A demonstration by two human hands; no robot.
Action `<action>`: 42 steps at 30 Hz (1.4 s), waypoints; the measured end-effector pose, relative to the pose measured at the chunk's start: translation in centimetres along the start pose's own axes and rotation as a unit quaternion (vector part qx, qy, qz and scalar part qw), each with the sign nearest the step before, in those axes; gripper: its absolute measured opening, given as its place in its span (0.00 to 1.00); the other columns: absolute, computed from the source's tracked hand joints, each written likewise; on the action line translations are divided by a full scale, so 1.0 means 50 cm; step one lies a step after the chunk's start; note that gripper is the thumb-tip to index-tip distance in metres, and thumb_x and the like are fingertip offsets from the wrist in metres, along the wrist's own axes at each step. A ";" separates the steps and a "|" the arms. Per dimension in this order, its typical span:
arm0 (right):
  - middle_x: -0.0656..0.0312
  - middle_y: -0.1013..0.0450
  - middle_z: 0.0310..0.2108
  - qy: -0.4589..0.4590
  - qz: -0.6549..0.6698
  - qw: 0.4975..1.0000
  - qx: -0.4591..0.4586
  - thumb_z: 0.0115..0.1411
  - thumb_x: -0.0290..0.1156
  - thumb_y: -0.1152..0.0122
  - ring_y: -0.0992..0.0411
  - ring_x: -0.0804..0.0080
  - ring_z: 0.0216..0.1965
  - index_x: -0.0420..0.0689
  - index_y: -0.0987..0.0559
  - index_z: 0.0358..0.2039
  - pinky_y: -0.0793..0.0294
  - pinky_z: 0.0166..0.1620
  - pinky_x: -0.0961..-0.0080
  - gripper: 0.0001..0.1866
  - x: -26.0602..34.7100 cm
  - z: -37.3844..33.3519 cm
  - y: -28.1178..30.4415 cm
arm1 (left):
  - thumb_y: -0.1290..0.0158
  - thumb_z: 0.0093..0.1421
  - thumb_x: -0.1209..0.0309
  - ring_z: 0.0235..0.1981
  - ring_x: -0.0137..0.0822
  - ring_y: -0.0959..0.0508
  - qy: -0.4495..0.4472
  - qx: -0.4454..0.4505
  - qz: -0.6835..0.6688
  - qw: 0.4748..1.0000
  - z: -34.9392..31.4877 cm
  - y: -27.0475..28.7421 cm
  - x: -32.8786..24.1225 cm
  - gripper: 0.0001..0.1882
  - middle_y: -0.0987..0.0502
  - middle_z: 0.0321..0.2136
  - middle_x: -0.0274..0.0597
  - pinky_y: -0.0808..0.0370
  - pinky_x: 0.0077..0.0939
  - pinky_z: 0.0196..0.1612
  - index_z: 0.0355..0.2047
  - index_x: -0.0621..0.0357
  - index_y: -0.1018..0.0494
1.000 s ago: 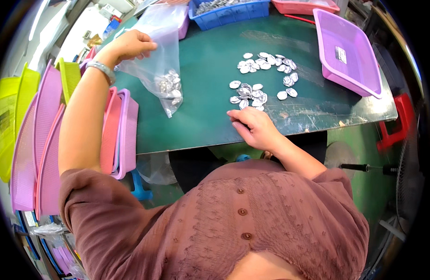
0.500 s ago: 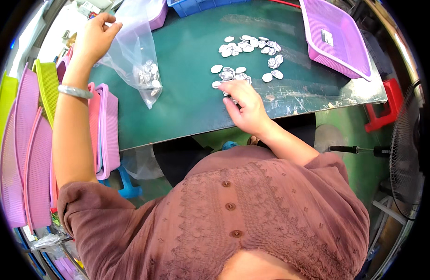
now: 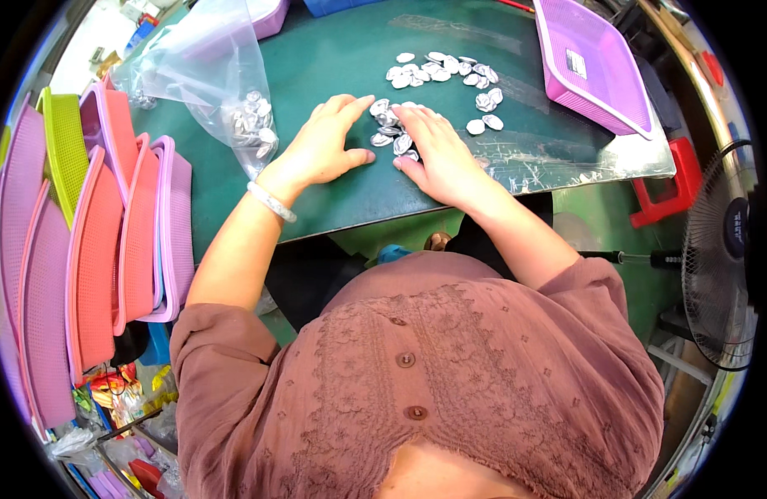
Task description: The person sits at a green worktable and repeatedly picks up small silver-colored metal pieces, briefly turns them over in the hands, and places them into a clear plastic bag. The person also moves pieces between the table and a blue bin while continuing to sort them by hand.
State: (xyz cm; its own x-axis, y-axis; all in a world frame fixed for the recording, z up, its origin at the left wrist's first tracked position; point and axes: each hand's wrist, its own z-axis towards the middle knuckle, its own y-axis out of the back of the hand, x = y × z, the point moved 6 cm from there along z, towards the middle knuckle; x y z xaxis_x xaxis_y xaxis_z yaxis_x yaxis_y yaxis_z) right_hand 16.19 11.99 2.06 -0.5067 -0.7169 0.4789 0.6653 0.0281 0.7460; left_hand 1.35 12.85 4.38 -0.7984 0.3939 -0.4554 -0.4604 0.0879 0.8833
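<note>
A small cluster of flat, white-and-grey oval pieces (image 3: 384, 131) lies on a green tabletop (image 3: 325, 62), between my two hands. My left hand (image 3: 321, 145) is beside the cluster with its fingers apart and nothing in it. From the other side, my right hand (image 3: 440, 156) rests over the edge of the cluster, fingers stretched out and touching some pieces; what lies under its palm is hidden. Left of my left hand, a clear plastic bag (image 3: 205, 79) holds more of these pieces. Further such pieces (image 3: 433, 71) are scattered beyond my right hand.
A purple basket (image 3: 596, 71) stands at the table's right end. Stacked pink, purple and green baskets (image 3: 134, 241) crowd the left side. A black fan (image 3: 720, 283) and a red stool (image 3: 675, 183) are on the right. A blue crate (image 3: 342, 7) sits at the far edge.
My left hand has come from above the bag at the far left down to the cluster. My right hand has shifted slightly up and right, and the cluster is drawn closer together.
</note>
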 end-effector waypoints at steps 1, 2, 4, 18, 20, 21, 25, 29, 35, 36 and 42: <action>0.45 0.39 0.51 0.004 0.006 1.000 0.005 0.48 0.29 0.40 0.42 0.49 0.55 0.40 0.38 0.53 0.42 0.56 0.59 0.30 -0.010 0.007 -0.007 | 0.41 0.45 0.70 0.54 0.50 0.39 -0.006 -0.002 -0.015 1.000 0.005 -0.007 -0.002 0.34 0.37 0.50 0.53 0.41 0.35 0.57 0.54 0.55 0.38; 0.46 0.38 0.51 0.011 0.015 1.000 0.010 0.49 0.28 0.41 0.41 0.50 0.55 0.40 0.37 0.52 0.41 0.56 0.61 0.29 -0.018 0.018 -0.012 | 0.39 0.44 0.69 0.55 0.48 0.40 -0.007 0.009 -0.023 1.000 0.013 -0.012 0.006 0.35 0.37 0.51 0.52 0.42 0.34 0.57 0.54 0.55 0.38; 0.47 0.37 0.51 0.023 0.028 0.999 0.037 0.51 0.28 0.43 0.40 0.50 0.54 0.41 0.38 0.52 0.38 0.54 0.62 0.28 -0.032 0.043 -0.023 | 0.39 0.43 0.69 0.53 0.47 0.38 0.003 0.003 -0.020 1.000 0.025 -0.019 0.022 0.34 0.35 0.48 0.50 0.40 0.34 0.56 0.53 0.56 0.37; 0.53 0.26 0.34 0.014 0.058 0.982 0.180 0.52 0.20 0.51 0.28 0.56 0.37 0.42 0.32 0.48 0.29 0.40 0.68 0.21 -0.059 0.217 -0.032 | 0.40 0.46 0.76 0.28 0.27 0.31 0.063 0.013 -0.165 0.984 0.061 -0.004 0.122 0.21 0.30 0.27 0.35 0.31 0.22 0.34 0.42 0.60 0.28; 0.53 0.26 0.33 0.001 0.076 0.979 0.188 0.52 0.20 0.52 0.28 0.57 0.37 0.42 0.31 0.48 0.29 0.40 0.69 0.20 -0.060 0.229 -0.045 | 0.42 0.48 0.77 0.27 0.27 0.31 0.064 0.016 -0.165 0.984 0.061 -0.008 0.129 0.16 0.29 0.27 0.35 0.31 0.21 0.32 0.39 0.61 0.27; 0.54 0.26 0.33 0.009 0.075 0.979 0.188 0.52 0.20 0.52 0.28 0.57 0.36 0.42 0.31 0.48 0.29 0.40 0.69 0.20 -0.060 0.233 -0.050 | 0.43 0.49 0.77 0.26 0.26 0.31 0.069 0.000 -0.177 0.982 0.059 -0.010 0.135 0.14 0.29 0.26 0.35 0.31 0.20 0.32 0.38 0.62 0.26; 0.54 0.26 0.32 0.044 0.097 0.981 0.159 0.51 0.20 0.51 0.28 0.57 0.34 0.42 0.30 0.47 0.29 0.38 0.68 0.20 -0.057 0.235 -0.063 | 0.45 0.52 0.77 0.26 0.24 0.30 0.075 -0.052 -0.207 0.974 0.056 -0.016 0.149 0.09 0.28 0.26 0.35 0.32 0.19 0.31 0.34 0.64 0.26; 0.57 0.26 0.33 0.018 0.177 0.980 0.094 0.53 0.20 0.50 0.28 0.65 0.33 0.42 0.30 0.48 0.29 0.38 0.73 0.19 -0.053 0.229 -0.048 | 0.46 0.54 0.75 0.28 0.23 0.30 0.136 -0.112 -0.399 0.900 0.054 -0.021 0.176 0.06 0.27 0.25 0.33 0.32 0.18 0.30 0.33 0.62 0.26; 0.62 0.27 0.33 -0.077 0.344 0.934 0.054 0.56 0.20 0.49 0.30 0.79 0.35 0.40 0.32 0.50 0.30 0.40 0.81 0.19 -0.075 0.213 -0.056 | 0.51 0.59 0.72 0.26 0.28 0.23 0.181 -0.048 -0.632 0.752 0.043 -0.033 0.150 0.08 0.23 0.27 0.41 0.27 0.17 0.28 0.36 0.63 0.29; 0.62 0.28 0.33 -0.084 0.354 0.930 0.056 0.56 0.20 0.48 0.30 0.80 0.35 0.40 0.32 0.49 0.30 0.40 0.82 0.19 -0.076 0.213 -0.058 | 0.51 0.59 0.71 0.26 0.28 0.23 0.180 -0.040 -0.645 0.742 0.041 -0.035 0.145 0.08 0.23 0.27 0.41 0.27 0.17 0.28 0.36 0.63 0.29; 0.61 0.26 0.31 -0.121 0.430 0.893 0.048 0.53 0.20 0.45 0.29 0.79 0.33 0.38 0.31 0.48 0.30 0.38 0.83 0.19 -0.082 0.215 -0.055 | 0.56 0.62 0.68 0.28 0.33 0.22 0.144 0.005 -0.740 0.657 0.041 -0.042 0.135 0.12 0.23 0.29 0.46 0.24 0.20 0.31 0.37 0.65 0.29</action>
State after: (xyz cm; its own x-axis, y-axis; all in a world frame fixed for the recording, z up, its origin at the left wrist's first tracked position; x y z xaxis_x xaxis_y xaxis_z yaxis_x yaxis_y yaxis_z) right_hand 10.54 22.33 3.04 0.0570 -0.2300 0.9715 0.8217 0.5636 0.0852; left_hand -2.28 17.18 -0.34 0.4795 -0.3201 -0.8171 -0.8138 0.1862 -0.5505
